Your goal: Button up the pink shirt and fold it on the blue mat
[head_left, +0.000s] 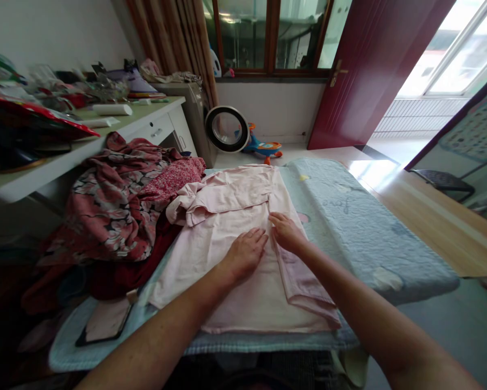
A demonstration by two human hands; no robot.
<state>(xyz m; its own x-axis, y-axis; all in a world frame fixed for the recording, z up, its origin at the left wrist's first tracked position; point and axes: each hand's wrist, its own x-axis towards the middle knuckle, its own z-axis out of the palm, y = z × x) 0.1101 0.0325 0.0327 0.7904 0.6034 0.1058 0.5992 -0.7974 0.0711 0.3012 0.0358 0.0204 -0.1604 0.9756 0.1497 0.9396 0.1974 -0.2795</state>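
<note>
A pale pink shirt (227, 227) lies spread on a light blue quilted cover (328, 216). Its right side is folded inward, and a sleeve lies across the upper part, bunched at the left end. My left hand (249, 250) rests on the middle of the fabric, palm down with fingers stretched out. Just right of it, my right hand (286, 232) presses on the folded strip near its inner edge, fingers extended and not closed around cloth. The undersides of both hands are hidden.
Left of the shirt is a heap of floral clothes (121, 200). A flat, dark-edged object (107, 320) lies at the cover's lower left corner. Beyond are a cluttered desk (145, 120), a washing machine with its round door (227, 129) open, a ride-on toy (263, 146) and a red door (349, 65).
</note>
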